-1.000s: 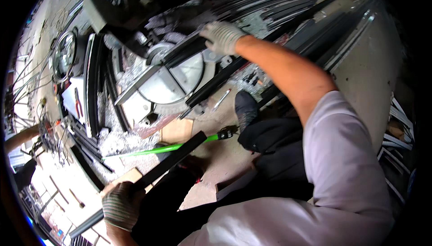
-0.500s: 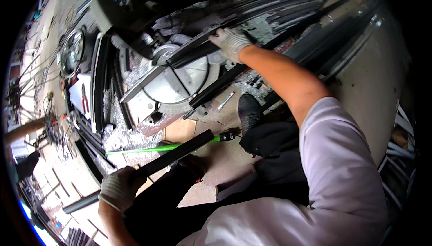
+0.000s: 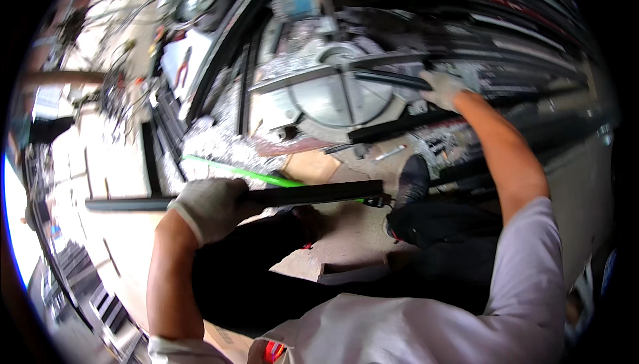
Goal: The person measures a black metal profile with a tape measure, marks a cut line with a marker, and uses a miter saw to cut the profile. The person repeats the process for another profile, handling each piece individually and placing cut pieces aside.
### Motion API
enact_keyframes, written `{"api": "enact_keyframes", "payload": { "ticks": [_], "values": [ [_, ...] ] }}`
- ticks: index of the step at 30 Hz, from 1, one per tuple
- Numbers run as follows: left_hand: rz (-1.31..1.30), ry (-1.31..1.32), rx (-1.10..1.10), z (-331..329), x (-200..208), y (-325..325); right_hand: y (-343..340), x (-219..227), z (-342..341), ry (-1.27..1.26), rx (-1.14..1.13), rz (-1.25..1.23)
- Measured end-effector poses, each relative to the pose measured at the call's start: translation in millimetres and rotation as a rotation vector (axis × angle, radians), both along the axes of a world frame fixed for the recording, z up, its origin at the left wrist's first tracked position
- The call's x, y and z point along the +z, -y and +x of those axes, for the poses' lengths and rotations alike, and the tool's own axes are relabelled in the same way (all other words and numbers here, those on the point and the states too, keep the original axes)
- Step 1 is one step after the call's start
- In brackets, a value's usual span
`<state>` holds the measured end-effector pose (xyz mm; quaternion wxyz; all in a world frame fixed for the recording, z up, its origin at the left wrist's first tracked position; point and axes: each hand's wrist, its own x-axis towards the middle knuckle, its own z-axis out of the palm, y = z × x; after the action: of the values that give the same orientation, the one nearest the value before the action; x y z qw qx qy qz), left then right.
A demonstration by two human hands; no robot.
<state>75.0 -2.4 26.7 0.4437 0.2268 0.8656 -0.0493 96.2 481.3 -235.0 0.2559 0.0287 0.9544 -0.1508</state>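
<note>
My left hand [image 3: 212, 207], in a pale knit glove, is closed around a long black bar [image 3: 313, 194]. The bar lies nearly level across the view above my left thigh, poking out on both sides of the fist. Farther off, my gloved right hand [image 3: 442, 90] grips the right end of a shorter black bar [image 3: 391, 78]. That piece reaches over the round metal table of a mitre saw [image 3: 316, 103], in front of its straight fence [image 3: 283, 82]. Its left end is near the slot in the saw table. Blur hides the right fingertips.
A green tape measure [image 3: 266, 176] is stretched out beyond the left bar. Red-handled pliers [image 3: 183, 68] lie on white paper at the far left. Long dark profiles [image 3: 532, 51] are stacked at the right. My shoe [image 3: 414, 176] stands near a marker pen [image 3: 389, 154].
The view has turned, so the saw appears farther right. The left bar has swung from slanted to nearly level. The right hand's bar now angles away from the fence at its held end.
</note>
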Motion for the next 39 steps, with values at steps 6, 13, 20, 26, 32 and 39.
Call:
{"api": "enact_keyframes", "payload": {
  "ticks": [6,13,20,26,32,39],
  "values": [
    [0.041,-0.015,-0.124,-2.4,4.7,8.5,18.5,53.4,5.8,0.098,-0.071,-0.051],
    [0.112,0.02,-0.145,2.3,-0.6,15.0,4.1,83.3,16.3,0.081,-0.245,-0.043],
    [0.158,0.012,-0.21,7.8,7.8,30.6,-6.4,104.5,31.8,-0.004,-0.238,-0.126],
    [0.237,-0.025,-0.202,9.6,2.8,29.5,1.7,133.4,50.4,-0.047,-0.312,-0.071],
    [0.215,-0.028,-0.164,19.5,15.6,33.1,13.7,145.1,34.4,-0.206,-0.144,0.108],
    [0.271,-0.045,-0.14,18.3,13.4,32.4,23.9,154.8,14.0,-0.363,-0.321,0.099]
  ]
}}
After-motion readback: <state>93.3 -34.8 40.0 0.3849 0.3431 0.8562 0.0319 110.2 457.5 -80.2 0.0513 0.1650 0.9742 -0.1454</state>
